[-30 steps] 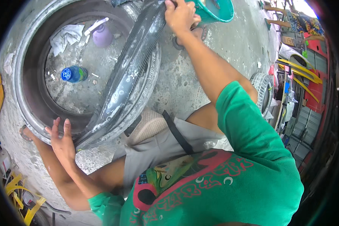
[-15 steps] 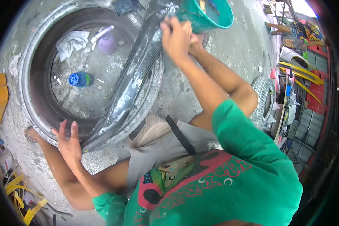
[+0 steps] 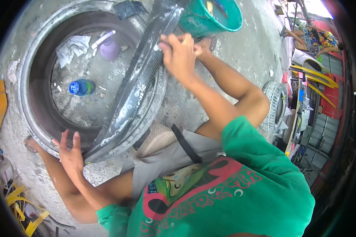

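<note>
A long dark panel (image 3: 132,94) with a carbon-weave pattern lies wet and streaked with whitish film across a big tire (image 3: 27,106) on the floor. My right hand (image 3: 180,55) is closed at the panel's right edge, toward its far end. Its fingers curl inward, and whatever they hold is hidden; only a whitish bit shows by the thumb. At the near end of the panel, my left hand (image 3: 71,154) rests on the tire's rim with fingers apart. A dark piece of sheet (image 3: 130,9) lies on the tire's far side.
Inside the tire ring stand a blue-capped bottle (image 3: 82,87) and a purple bottle (image 3: 109,50), beside a crumpled white cloth (image 3: 73,49). A green bucket (image 3: 195,21) stands just beyond my right hand. Another tire (image 3: 273,106) lies at right. A person (image 3: 318,37) sits farther off.
My right hand has moved a little nearer and left along the panel. My left hand stays at the near end. The whole view has shifted slightly.
</note>
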Available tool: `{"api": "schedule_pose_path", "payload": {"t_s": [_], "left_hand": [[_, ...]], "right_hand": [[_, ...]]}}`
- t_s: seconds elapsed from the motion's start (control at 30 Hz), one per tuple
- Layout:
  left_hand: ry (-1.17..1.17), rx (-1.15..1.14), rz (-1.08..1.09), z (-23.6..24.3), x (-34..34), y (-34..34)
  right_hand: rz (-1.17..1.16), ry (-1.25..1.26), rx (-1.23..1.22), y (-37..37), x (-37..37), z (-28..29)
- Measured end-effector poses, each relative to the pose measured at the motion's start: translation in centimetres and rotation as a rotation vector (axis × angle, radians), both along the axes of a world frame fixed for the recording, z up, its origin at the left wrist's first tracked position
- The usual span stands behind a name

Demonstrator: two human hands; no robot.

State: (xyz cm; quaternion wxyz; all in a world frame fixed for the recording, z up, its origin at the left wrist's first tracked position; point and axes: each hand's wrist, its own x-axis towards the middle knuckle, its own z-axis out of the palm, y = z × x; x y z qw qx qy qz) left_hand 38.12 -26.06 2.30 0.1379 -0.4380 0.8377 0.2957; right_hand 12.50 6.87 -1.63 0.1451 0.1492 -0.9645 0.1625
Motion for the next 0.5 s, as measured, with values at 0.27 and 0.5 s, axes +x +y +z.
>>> {"api": "schedule_pose_path", "payload": {"t_s": [0.27,0.5], "left_hand": [[0.028,0.002,0.034,-1.0,0.9,-0.4],[0.054,0.033,-0.002,-0.1,0.7,0.1]], "right_hand": [[-0.117,0.114,-0.045,-0.7,-3.4,-2.0],[-0.044,0.107,-0.048,0.5,-3.8,-0.5]]}}
